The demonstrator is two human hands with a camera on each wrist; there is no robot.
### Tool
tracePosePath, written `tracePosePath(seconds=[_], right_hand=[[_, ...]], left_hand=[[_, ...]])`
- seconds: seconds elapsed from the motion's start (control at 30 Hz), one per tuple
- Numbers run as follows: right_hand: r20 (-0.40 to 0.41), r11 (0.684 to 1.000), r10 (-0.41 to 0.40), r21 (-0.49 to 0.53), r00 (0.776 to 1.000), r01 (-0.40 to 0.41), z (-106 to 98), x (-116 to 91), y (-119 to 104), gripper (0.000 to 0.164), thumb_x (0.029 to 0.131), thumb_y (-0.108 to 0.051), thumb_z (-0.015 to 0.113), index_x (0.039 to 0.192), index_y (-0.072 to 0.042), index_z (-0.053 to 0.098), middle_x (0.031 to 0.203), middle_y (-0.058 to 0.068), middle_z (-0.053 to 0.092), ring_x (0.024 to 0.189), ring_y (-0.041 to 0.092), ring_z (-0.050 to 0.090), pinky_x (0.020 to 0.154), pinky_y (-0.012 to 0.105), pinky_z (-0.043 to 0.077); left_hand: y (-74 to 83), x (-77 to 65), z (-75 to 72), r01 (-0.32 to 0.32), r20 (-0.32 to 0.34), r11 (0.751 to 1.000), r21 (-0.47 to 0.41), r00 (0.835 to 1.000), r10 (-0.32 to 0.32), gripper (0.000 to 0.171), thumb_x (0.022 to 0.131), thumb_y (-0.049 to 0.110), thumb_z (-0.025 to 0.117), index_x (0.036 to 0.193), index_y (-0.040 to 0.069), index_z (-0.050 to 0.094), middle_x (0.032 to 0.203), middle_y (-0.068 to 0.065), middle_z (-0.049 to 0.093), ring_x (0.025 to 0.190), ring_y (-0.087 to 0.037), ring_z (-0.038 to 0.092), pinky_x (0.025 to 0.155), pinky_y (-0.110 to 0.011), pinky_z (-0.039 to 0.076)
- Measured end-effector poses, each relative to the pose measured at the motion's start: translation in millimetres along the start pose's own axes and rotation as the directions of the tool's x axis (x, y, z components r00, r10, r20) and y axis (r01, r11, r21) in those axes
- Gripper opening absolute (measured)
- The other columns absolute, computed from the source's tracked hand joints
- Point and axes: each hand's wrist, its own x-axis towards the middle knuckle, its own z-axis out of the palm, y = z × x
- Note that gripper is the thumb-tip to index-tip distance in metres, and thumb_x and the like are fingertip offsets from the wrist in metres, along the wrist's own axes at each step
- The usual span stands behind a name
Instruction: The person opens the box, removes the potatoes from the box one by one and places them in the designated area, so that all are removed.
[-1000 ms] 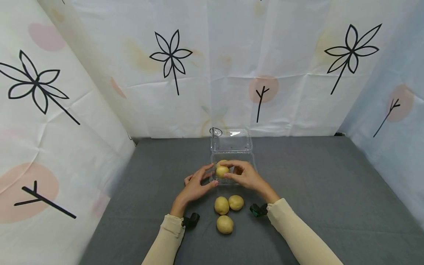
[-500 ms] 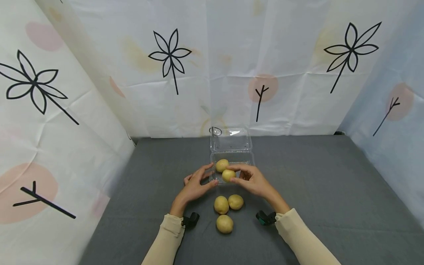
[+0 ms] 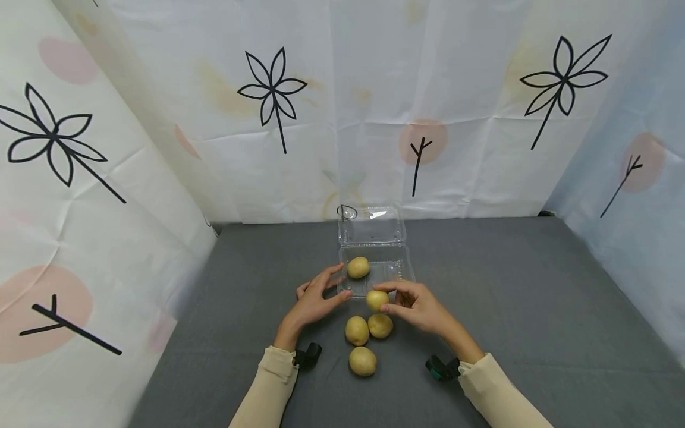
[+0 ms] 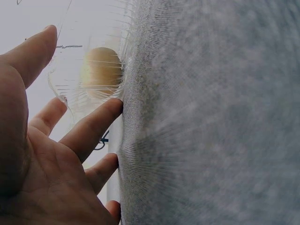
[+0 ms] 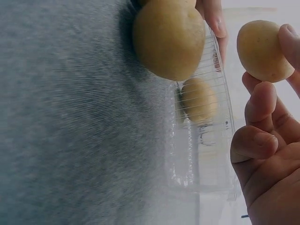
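Observation:
My right hand pinches a potato between thumb and fingers, over the near edge of a clear plastic clamshell box. In the right wrist view this held potato is raised above the table. Inside the box, at its left side, lies one potato. At the box's left front corner my left hand has its fingers spread, with fingertips right at the wall, as the left wrist view also shows. Just in front of the box sit two potatoes side by side, and a third is nearer me.
The box's lid stands open at the back, close to the patterned white cloth wall. A grey cloth covers the table. More cloth walls rise at the left and right.
My right hand has lifted its potato out of the box, toward me and to the right. The other potato stays inside. My left hand has hardly moved.

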Motion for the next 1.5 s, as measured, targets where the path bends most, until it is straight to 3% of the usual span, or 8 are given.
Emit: tracePosePath(seconds=[0.23,0.53,1.13,1.5], right_hand=[[-0.011,1.000,-0.028,0.013,1.000,0.028,1.4,-14.1,2.4,0.037,0.092,-0.001,0.073,0.128,-0.002,0.068,0.106,0.016,0.070,0.059,0.011,0.049,0.052,0.024,0.044],[-0.005,0.999,0.023,0.028,1.000,-0.023,2.9,-30.1,-0.2,0.037,0.091,-0.005,0.075,0.127,-0.005,0.070,0.105,0.010,0.070,0.059,0.006,0.049,0.051,0.024,0.044],[0.058,0.995,0.046,0.087,0.997,-0.051,9.2,-49.2,5.8,0.034,0.092,-0.005,0.074,0.125,-0.001,0.070,0.108,0.016,0.072,0.059,0.005,0.050,0.050,0.023,0.045],[0.124,0.988,0.076,0.121,0.989,-0.091,13.7,-54.8,8.7,0.034,0.092,-0.007,0.075,0.125,0.000,0.070,0.094,0.017,0.072,0.060,-0.005,0.049,0.050,0.021,0.045]], left_hand=[[-1.8,2.0,0.4,0.004,-0.003,1.000,0.001,1.000,-0.004,0.070,0.096,0.049,0.069,0.156,0.038,0.036,0.151,0.003,0.057,0.150,-0.022,0.038,0.104,-0.053,0.009],[-1.3,0.8,-0.2,0.007,-0.005,1.000,-0.008,1.000,-0.007,0.070,0.096,0.048,0.069,0.156,0.038,0.035,0.151,0.004,0.057,0.150,-0.023,0.038,0.104,-0.053,0.009],[-2.0,0.4,-0.7,-0.007,-0.002,1.000,-0.022,1.000,0.007,0.070,0.096,0.047,0.069,0.157,0.035,0.036,0.150,0.003,0.057,0.151,-0.024,0.037,0.105,-0.053,0.007],[-3.3,0.5,0.9,-0.005,0.004,1.000,-0.022,1.000,0.005,0.070,0.096,0.048,0.069,0.156,0.039,0.035,0.150,0.004,0.057,0.151,-0.023,0.036,0.106,-0.055,0.006]])
